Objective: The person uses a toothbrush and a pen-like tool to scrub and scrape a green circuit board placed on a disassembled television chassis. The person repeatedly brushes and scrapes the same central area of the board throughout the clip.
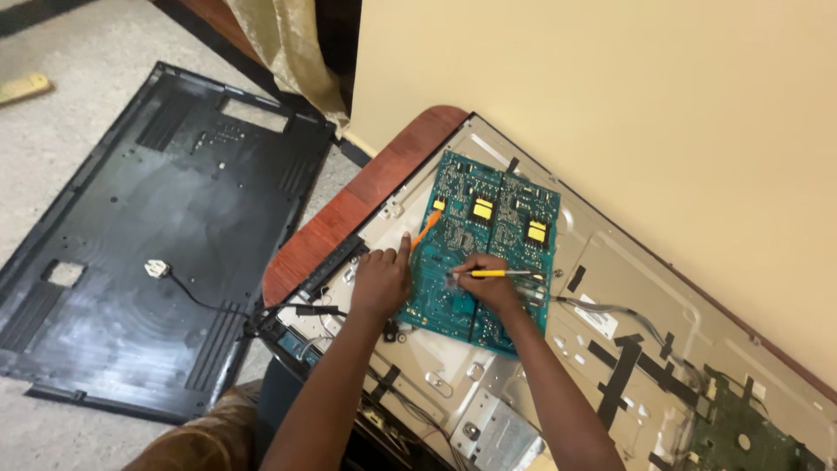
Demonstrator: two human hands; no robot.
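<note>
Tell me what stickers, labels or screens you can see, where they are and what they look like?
Yellow labels: two small squares with dark lines, on the far half of the teal circuit board.
White sticker: a small slanted rectangle on the grey metal back panel, right of the board.
Flat screen set: lying face down on the wooden table, so its picture side is hidden.
No packages or signs.

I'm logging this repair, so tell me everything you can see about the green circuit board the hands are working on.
The circuit board is teal-green and rectangular, lying flat, solder side up, on the metal back of an opened flat screen. Two yellow rectangular patches sit near its far end, with fine traces and solder points across it. The left hand steadies its near-left edge, index finger raised beside an orange tool. The right hand rests on it, holding a yellow-handled tool.
</note>
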